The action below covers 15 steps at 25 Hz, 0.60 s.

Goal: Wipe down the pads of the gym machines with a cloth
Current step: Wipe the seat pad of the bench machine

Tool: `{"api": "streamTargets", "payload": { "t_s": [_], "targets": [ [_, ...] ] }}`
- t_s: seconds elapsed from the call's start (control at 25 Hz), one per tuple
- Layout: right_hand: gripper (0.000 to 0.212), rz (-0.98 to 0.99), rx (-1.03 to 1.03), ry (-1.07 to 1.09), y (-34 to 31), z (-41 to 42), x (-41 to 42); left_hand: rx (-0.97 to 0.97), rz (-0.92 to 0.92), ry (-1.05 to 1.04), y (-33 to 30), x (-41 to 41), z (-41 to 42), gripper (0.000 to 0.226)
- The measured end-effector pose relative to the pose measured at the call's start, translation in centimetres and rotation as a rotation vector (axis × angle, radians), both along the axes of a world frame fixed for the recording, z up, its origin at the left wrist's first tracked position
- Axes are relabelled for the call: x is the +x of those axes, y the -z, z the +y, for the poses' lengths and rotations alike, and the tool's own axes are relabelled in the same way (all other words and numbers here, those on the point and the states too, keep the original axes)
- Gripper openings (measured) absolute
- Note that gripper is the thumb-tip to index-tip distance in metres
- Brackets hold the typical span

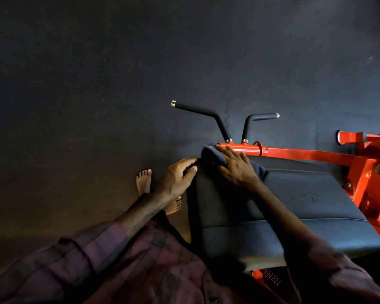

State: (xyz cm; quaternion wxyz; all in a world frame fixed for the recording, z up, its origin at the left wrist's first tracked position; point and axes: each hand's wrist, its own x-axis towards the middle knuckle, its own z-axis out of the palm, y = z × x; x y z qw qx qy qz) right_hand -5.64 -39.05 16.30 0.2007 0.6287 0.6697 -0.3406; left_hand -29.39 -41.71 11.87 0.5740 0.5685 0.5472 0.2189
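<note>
Black vinyl covers the pad [283, 207], which sits on the red frame [316, 154] of a gym machine. At the pad's far corner, the right hand [237, 170] presses the dark cloth [211, 153] flat, fingers straight and slightly spread. The left hand [176, 178] curls its fingers round the pad's left edge, steadying it. To wipe well, I judge the palm should keep even pressure and sweep in overlapping strokes toward the near end, seams included. No brand, label or writing is readable. 2 black handles [206, 113] rise beyond.
</note>
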Motion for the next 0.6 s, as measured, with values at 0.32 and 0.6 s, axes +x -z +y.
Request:
{"api": "streamTargets", "payload": {
  "t_s": [0.32, 0.6],
  "targets": [
    [0.083, 0.005, -0.004, 0.024, -0.3, -1.3, 2.4, -0.057, 0.055, 0.054, 0.1, 2.8, 0.3, 0.055],
    [0.076, -0.152, 0.017, 0.116, -0.8, -1.9, 1.4, -0.07, 0.071, 0.03, 0.1, 3.8, 0.1, 0.046]
  ]
}}
